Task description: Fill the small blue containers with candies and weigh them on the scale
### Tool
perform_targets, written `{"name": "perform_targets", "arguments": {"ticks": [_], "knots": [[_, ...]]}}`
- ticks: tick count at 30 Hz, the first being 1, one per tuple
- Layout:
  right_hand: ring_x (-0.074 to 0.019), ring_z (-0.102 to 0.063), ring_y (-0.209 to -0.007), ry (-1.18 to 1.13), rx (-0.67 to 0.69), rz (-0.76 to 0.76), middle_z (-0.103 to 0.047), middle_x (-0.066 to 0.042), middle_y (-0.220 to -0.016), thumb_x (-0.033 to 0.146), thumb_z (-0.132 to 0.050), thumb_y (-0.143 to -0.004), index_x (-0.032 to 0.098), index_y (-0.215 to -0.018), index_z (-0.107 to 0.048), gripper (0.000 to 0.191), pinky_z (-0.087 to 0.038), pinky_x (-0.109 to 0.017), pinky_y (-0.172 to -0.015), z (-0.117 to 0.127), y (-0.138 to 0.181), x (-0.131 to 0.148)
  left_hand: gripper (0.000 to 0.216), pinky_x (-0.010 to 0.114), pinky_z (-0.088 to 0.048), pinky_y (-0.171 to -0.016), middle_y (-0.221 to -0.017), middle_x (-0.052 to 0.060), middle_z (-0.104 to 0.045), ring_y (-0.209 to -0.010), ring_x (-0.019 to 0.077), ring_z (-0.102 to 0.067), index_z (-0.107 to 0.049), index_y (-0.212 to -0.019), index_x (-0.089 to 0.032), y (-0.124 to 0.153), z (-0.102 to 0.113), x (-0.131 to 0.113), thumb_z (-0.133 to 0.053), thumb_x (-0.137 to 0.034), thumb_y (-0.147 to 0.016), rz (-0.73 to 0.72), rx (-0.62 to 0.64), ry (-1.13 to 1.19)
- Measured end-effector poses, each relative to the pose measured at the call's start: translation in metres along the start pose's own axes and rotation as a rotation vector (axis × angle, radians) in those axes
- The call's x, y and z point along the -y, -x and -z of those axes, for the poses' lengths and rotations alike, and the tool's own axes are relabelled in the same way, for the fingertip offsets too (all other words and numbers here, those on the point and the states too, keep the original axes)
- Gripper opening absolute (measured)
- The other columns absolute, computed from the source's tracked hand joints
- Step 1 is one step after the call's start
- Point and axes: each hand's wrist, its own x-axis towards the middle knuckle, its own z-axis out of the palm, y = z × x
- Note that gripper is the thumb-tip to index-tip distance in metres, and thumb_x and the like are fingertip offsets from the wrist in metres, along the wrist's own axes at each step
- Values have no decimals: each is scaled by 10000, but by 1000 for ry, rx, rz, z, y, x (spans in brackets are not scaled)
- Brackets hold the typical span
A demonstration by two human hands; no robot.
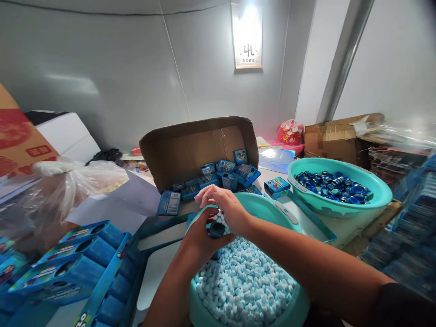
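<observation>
We see the left hand (200,238) clenched around a small dark blue container (217,229), held over the far edge of a teal basin (269,206) on the worktop (156,272) that is filled with pale blue and white tablets (245,281). The right hand (225,204) curls over the container's mouth, fingertips on tablets heaped there; we cannot tell whether it grips any. Just right stands a second teal basin (327,208) of dark blue caps (335,186); behind lies an open cardboard box (190,150).
</observation>
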Motion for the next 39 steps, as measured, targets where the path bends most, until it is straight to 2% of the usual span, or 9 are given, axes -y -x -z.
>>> {"name": "perform_targets", "arguments": {"ticks": [6,9,15,20,24,28,32,35,39], "knots": [[-199,-564,-993,65,75,74,-612,-71,-989,557,-439,-973,179,-744,-648,489,-416,-326,-950,-1,3,0,564,348,-518,-793,-1077,49,-688,-971,255,-660,-550,-1124,-213,2,1,-3,-806,-358,-643,-71,13,10],[-198,-568,-989,-36,70,74,-612,-71,-1000,574,-450,-967,181,-741,-651,496,-428,-326,-943,-2,3,-1,546,348,-517,-784,-1062,52,-687,-959,255,-659,-550,-1104,-208,2,0,-1,-806,-351,-643,-81,4,11],[-212,-575,-955,-256,-35,-21,-606,-67,-893,709,-502,-876,184,-683,-637,576,-443,-346,-928,-4,0,3,523,320,-501,-720,-969,17,-686,-838,217,-644,-544,-1056,-225,2,-2,7,-810,-408,-644,-83,-29,-2],[-204,-577,-878,-229,-130,59,-597,-60,-809,699,-522,-871,179,-633,-634,583,-433,-354,-923,-6,-1,3,526,312,-504,-746,-997,12,-695,-863,211,-649,-557,-1069,-232,4,-2,4,-813,-401,-643,-105,2,-28],[-196,-580,-832,-185,-195,91,-583,-52,-762,698,-485,-889,178,-616,-614,601,-449,-347,-872,-4,-3,5,513,303,-500,-708,-922,-5,-693,-771,189,-634,-558,-1050,-232,4,-2,-2,-802,-389,-627,-110,-1,-49],[-177,-565,-786,68,-250,14,-579,-37,-741,638,-468,-917,178,-655,-596,545,-449,-312,-779,8,-10,7,508,304,-505,-746,-926,-7,-683,-809,194,-639,-574,-1052,-238,5,-1,-7,-792,-436,-638,-44,-71,7],[-141,-503,-676,552,-125,-129,-543,3,-678,457,-517,-939,167,-732,-617,370,-377,-278,-650,22,-15,8,530,299,-507,-764,-977,6,-689,-860,205,-655,-574,-1083,-232,5,2,-8,-775,-486,-664,1,-131,93],[-136,-488,-691,881,-34,-121,-549,-5,-702,348,-576,-917,159,-704,-615,287,-327,-277,-619,26,-14,8,547,316,-498,-798,-1015,23,-692,-913,223,-655,-574,-1107,-230,5,3,-6,-770,-507,-678,20,-210,106],[-140,-490,-724,1038,33,-115,-547,-21,-727,262,-632,-880,151,-674,-638,234,-331,-273,-626,24,-12,8,570,325,-492,-806,-1024,35,-686,-921,228,-652,-555,-1102,-221,5,2,-5,-783,-512,-668,35,-265,230]]}}
